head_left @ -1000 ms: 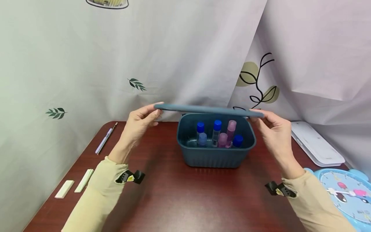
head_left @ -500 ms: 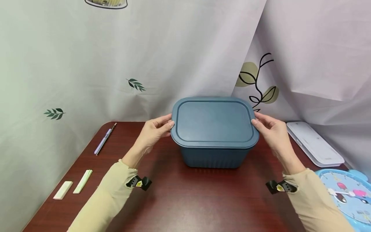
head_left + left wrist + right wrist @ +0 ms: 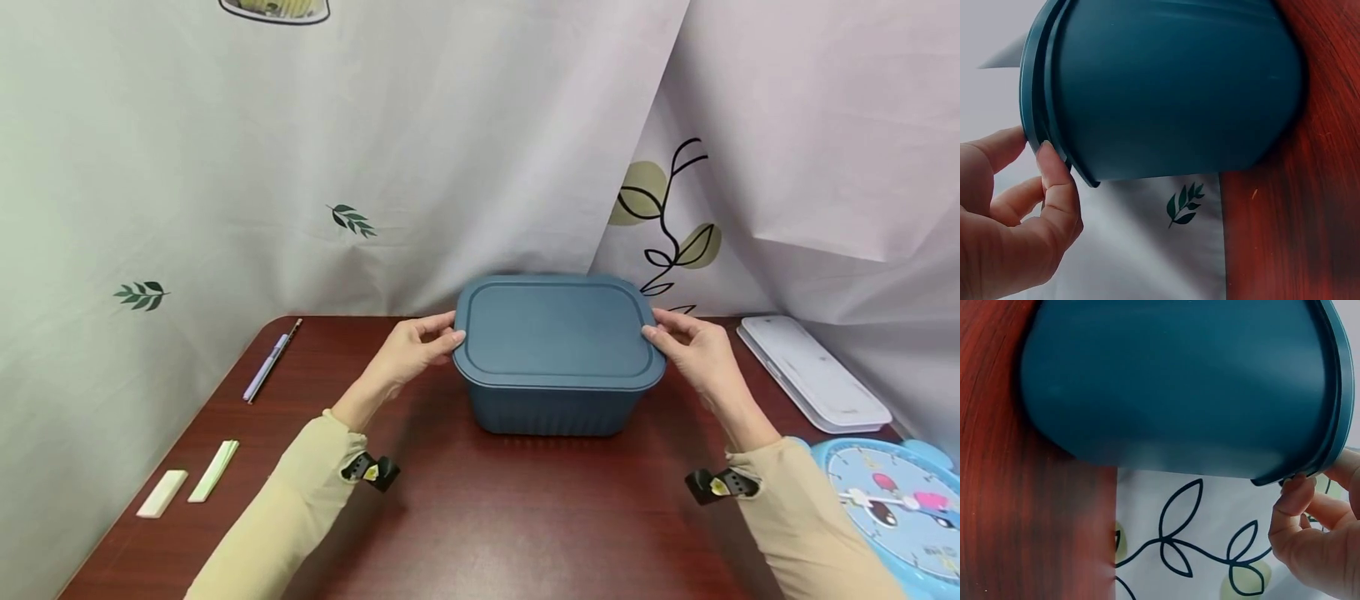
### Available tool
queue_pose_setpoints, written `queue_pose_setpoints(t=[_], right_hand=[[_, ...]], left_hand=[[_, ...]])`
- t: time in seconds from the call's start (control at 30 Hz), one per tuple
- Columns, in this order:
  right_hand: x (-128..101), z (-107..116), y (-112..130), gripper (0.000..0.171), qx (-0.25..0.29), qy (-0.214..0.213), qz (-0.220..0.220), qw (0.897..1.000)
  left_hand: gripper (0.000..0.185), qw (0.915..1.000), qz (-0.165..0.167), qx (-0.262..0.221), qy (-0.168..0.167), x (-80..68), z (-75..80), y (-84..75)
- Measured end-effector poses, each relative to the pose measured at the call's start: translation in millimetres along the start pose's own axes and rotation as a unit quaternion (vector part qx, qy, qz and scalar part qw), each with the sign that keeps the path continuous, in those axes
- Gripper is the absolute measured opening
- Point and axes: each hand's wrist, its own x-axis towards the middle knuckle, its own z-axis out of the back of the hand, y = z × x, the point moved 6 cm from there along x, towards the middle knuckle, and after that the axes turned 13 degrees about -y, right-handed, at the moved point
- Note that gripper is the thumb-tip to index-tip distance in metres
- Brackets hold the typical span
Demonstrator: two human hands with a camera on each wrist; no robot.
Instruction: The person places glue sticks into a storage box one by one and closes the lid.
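Note:
A dark blue plastic storage box (image 3: 555, 412) stands on the table, topped by its flat lid (image 3: 558, 329), which hides the inside. At the lid's left end, my left hand (image 3: 408, 354) pinches the edge, thumb on top and fingers below. My right hand (image 3: 697, 350) pinches the right end the same way. In the left wrist view, the lid rim (image 3: 1032, 75) lies along the box's rim, with a fingertip under it. The right wrist view shows the box wall (image 3: 1179, 381) and my fingers at the lid's corner.
On the dark red table (image 3: 525, 517), a pen (image 3: 266, 367) and a pencil lie at the back left. Nearer are a white block (image 3: 162, 493) and a pale green strip (image 3: 213, 471). A white case (image 3: 817, 371) and a blue clock (image 3: 896, 500) sit right. A printed curtain (image 3: 480, 150) hangs behind.
The lid came down from above the box onto its top, covering the blue- and pink-capped tubes inside. Both hands moved down with it, the left also rightward.

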Motion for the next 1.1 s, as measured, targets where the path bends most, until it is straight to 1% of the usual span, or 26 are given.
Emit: queue_pose_setpoints(t=[0.17,0.33,0.4,0.57,0.87,1.1], right_hand=[[-1,-2,-5,0.045,-0.017,0.009,-0.005,1.000],[-2,-3,-7,0.046,-0.030,0.016,-0.007,0.999],[-2,-4,-8,0.047,-0.027,0.020,-0.010,0.999],[-3,-6,-12,0.051,-0.016,0.037,-0.029,0.999],[-5,-6,-14,0.054,-0.037,0.046,-0.036,0.998],[-8,-8,-13,0.053,-0.036,0.040,-0.028,0.998]], left_hand=[[0.052,0.9998,0.013,0.009,0.015,1.7,-2.7,3.2],[0.052,0.9996,0.011,0.014,0.022,2.7,-4.0,3.5],[0.053,0.9995,0.012,0.018,0.023,2.9,-4.5,4.4],[0.054,0.9987,0.033,0.027,0.028,1.3,-4.1,7.5],[0.053,0.9984,0.047,0.010,0.031,0.9,-5.6,12.9],[0.052,0.9985,0.046,0.005,0.030,0.3,-6.0,15.1]])
